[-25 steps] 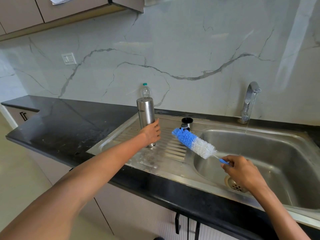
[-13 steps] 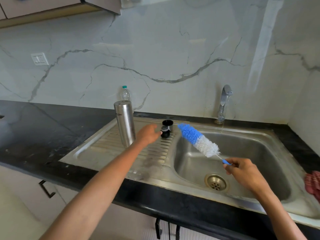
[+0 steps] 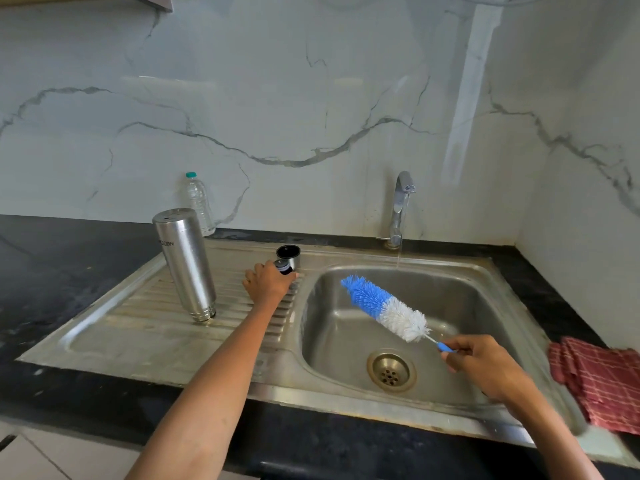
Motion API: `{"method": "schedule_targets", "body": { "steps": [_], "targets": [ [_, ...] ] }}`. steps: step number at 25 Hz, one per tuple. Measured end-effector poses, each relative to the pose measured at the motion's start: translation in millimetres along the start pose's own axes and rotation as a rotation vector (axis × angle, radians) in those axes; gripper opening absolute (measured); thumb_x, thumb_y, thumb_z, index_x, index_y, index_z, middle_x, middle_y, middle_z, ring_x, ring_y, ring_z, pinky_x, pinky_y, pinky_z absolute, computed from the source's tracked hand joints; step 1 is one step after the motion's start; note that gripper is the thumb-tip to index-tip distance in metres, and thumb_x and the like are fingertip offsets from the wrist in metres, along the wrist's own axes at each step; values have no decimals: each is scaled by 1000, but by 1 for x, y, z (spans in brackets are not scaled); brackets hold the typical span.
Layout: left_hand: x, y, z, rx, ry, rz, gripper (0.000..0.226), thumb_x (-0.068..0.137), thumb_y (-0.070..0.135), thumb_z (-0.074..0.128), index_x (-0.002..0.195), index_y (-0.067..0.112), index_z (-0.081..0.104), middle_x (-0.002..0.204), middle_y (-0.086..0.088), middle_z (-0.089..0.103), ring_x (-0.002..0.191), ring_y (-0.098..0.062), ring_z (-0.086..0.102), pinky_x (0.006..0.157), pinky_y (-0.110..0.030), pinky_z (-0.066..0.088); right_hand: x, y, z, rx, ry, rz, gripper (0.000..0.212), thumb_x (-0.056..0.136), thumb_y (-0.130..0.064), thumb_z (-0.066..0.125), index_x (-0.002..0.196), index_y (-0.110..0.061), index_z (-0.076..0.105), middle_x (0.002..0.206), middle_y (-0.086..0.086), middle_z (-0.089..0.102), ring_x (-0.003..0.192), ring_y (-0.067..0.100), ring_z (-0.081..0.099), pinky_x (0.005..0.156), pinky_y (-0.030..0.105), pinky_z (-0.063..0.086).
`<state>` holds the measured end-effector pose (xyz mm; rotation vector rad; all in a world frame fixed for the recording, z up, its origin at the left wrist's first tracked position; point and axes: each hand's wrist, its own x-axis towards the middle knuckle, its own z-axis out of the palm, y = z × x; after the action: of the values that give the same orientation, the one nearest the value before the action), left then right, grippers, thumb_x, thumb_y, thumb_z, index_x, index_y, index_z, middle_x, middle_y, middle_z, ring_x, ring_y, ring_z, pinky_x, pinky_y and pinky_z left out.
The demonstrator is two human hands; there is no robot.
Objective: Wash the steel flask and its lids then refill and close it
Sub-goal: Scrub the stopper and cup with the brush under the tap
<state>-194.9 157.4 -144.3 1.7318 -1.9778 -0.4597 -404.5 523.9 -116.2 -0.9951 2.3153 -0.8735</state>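
Note:
The steel flask (image 3: 186, 265) stands upside down on the ribbed drainboard (image 3: 145, 327). To its right sit two lids: a steel cup lid (image 3: 289, 255) with a black inside, and in front of it a small black inner lid (image 3: 284, 266). My left hand (image 3: 266, 282) reaches onto the small black lid, fingers closing around it. My right hand (image 3: 485, 367) holds the blue handle of a blue and white bottle brush (image 3: 384, 308) over the sink basin (image 3: 457, 306).
A thin stream of water runs from the tap (image 3: 400, 209) into the basin. A clear plastic bottle (image 3: 197, 202) stands behind the flask by the wall. A red checked cloth (image 3: 599, 382) lies on the black counter at the right.
My left hand let go of the flask and moved right to the small black lid. The brush swung right, over the basin. The view shifted right.

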Motion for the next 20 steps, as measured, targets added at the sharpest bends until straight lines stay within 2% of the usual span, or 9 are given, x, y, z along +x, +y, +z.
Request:
{"method": "schedule_targets", "body": {
  "steps": [3,5,7,10,13,15,17,20],
  "targets": [
    [-4,4,5,-213,47,143,55,82,51,77,124,19,65,121,-7,68,115,-32,62,96,-41,49,1,7,-9,-43,15,31,18,95,-23,66,81,-17,75,52,-8,56,47,9,43,54,26,35],
    [-19,25,7,-501,-70,268,50,84,34,82,127,19,62,118,-1,68,110,-22,64,90,-30,48,1,10,-16,-48,30,59,18,95,-21,66,81,-16,75,50,-8,55,44,8,42,51,24,34],
    [-39,54,14,-676,-207,331,57,83,24,86,131,18,56,119,2,65,110,-15,63,91,-26,46,-1,17,-22,-67,38,85,18,96,-22,65,80,-18,73,56,-6,60,46,9,47,48,23,37],
    [-59,94,43,-770,-293,311,57,79,22,88,124,19,53,119,2,67,109,-16,64,94,-28,49,-3,30,-33,-144,53,147,19,96,-26,60,81,-20,70,72,4,72,52,18,62,53,28,50],
    [-71,122,70,-833,-346,277,46,83,14,84,122,17,60,117,-2,70,105,-17,66,85,-24,51,-4,42,-40,-166,91,202,19,97,-32,54,84,-23,65,85,7,73,66,26,70,68,37,60],
    [-76,138,84,-866,-382,267,44,85,10,81,126,13,62,119,-4,70,100,-15,66,75,-16,50,1,46,-42,-100,138,193,23,97,-34,51,82,-22,63,83,8,71,62,27,66,66,37,56],
    [-76,147,98,-919,-404,230,47,85,10,82,128,11,61,118,-3,70,105,-18,66,81,-19,49,5,43,-42,-32,181,151,24,98,-34,50,84,-21,63,75,7,69,55,26,63,61,36,53],
    [-79,157,110,-1034,-447,190,28,85,4,81,108,14,68,97,3,74,92,-13,71,79,-19,54,9,35,-38,79,233,78,18,102,-30,51,94,-26,67,73,4,69,50,18,61,51,29,49]
  ]
}}
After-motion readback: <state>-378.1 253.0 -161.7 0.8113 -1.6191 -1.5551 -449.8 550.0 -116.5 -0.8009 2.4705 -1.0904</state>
